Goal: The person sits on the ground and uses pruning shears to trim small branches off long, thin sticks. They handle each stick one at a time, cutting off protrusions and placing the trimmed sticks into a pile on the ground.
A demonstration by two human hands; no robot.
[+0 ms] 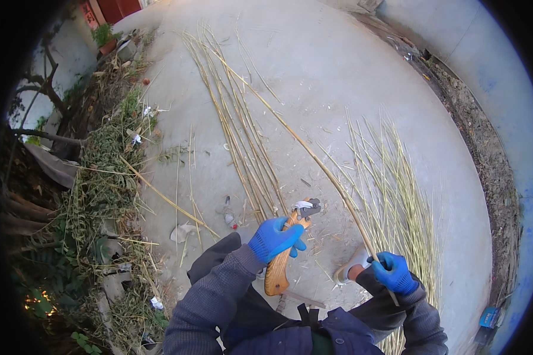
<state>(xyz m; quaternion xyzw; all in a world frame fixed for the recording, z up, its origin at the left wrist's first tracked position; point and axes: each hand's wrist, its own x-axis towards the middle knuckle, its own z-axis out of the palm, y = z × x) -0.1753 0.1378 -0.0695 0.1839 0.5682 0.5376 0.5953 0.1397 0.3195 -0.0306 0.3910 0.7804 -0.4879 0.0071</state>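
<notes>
Gripped close to its near end by the right hand [395, 273] (the nearer one), the cane [333, 176] slants far and left, passing right of, and apart from, the tool [282, 260] clasped in the left hand [275, 239].

Concrete ground [349, 77] and bluish wall [497, 65] suggest an outdoor yard.

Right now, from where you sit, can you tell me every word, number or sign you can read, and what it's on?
Narrow red paper strip, top left: dark marks like writing, too small and blurred to read.
Small blue rectangular packet, lower right: pale marks, too small to read.
Curved yellow-brown wooden-handled tool in the blue-gloved left hand: no words that I can make out.
So there is nothing I can quote.
</notes>
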